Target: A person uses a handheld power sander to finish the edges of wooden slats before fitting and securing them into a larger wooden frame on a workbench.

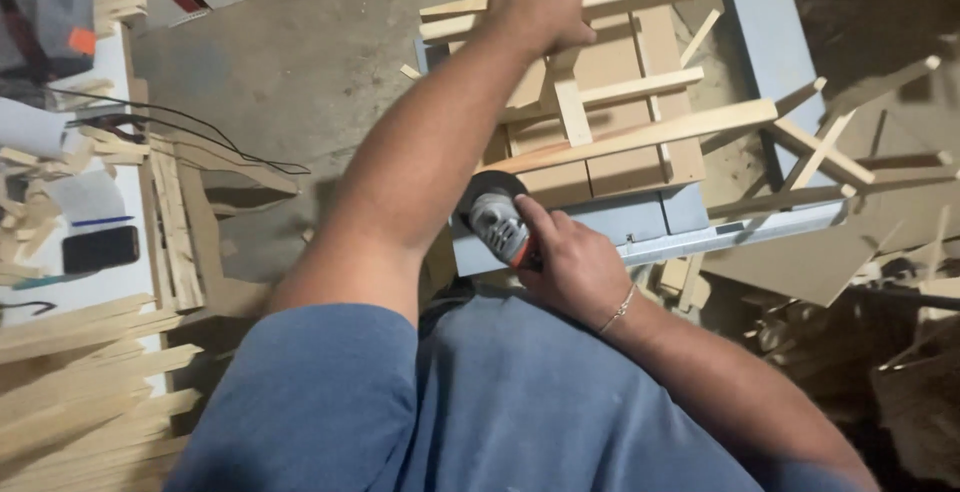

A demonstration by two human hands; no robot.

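Grinding called for a steady brace: left hand (540,2) was clamped on the wooden frame (620,102) atop the grey desk (640,227), right hand (570,267) gripped the angle grinder (497,220) at the frame's near edge, best kept level.

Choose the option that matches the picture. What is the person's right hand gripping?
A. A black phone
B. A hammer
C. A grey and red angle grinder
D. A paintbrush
C: the right hand is wrapped around a grey and red angle grinder at the edge of the wooden frame, while the left hand grips a slat at the top of that frame.
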